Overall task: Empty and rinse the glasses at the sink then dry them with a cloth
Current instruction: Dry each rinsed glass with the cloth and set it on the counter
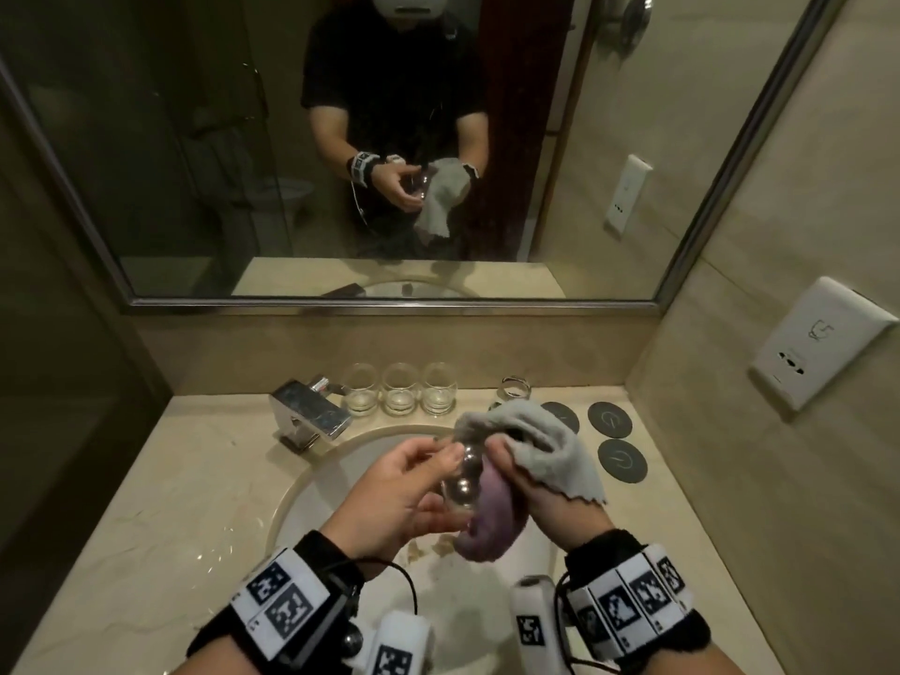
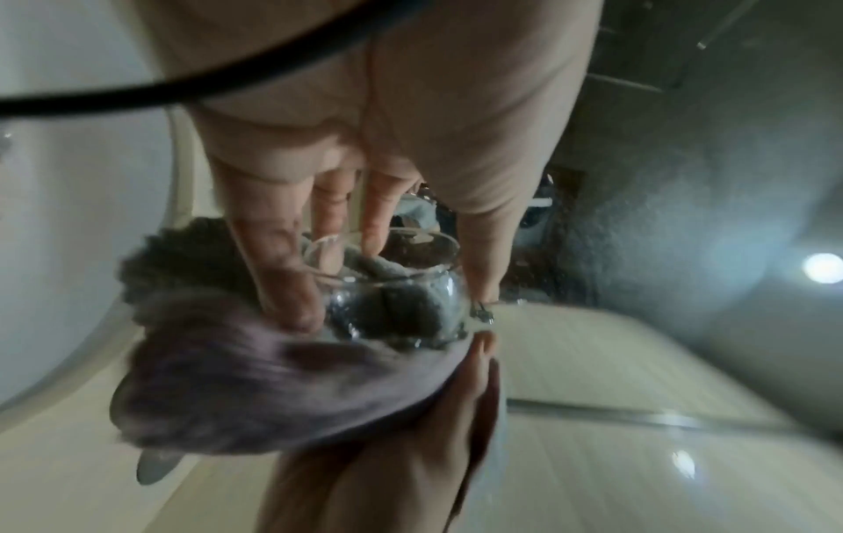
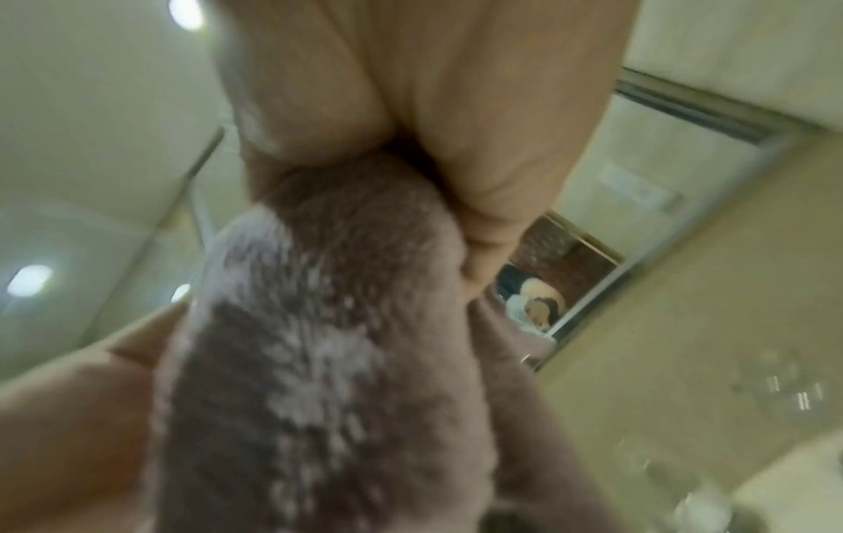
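One glass (image 1: 458, 475) clamped in left hand (image 1: 394, 499) grip — cloth (image 1: 531, 445) bunched in right hand (image 1: 540, 504), stuffed inside it.

Each wrist wears a black band (image 1: 321, 552) carrying white blocks printed with black-and-white square markers (image 1: 287, 606). A thin black cable (image 1: 406, 584) loops from the left band. In the mirror, a black short-sleeved shirt (image 1: 389, 65).

Cloth (image 1: 545, 443) grey on one face, purple on the other; glass (image 1: 460, 475) clear. Counter (image 1: 160, 484) beige marble with faint veins, sink (image 1: 311, 518) white. Tap (image 1: 311, 414) chrome. Coasters (image 1: 622, 459) dark grey with pale ring marks. Wristbands (image 1: 287, 604) black, with black-and-white square markers. Socket (image 1: 823, 341) white.
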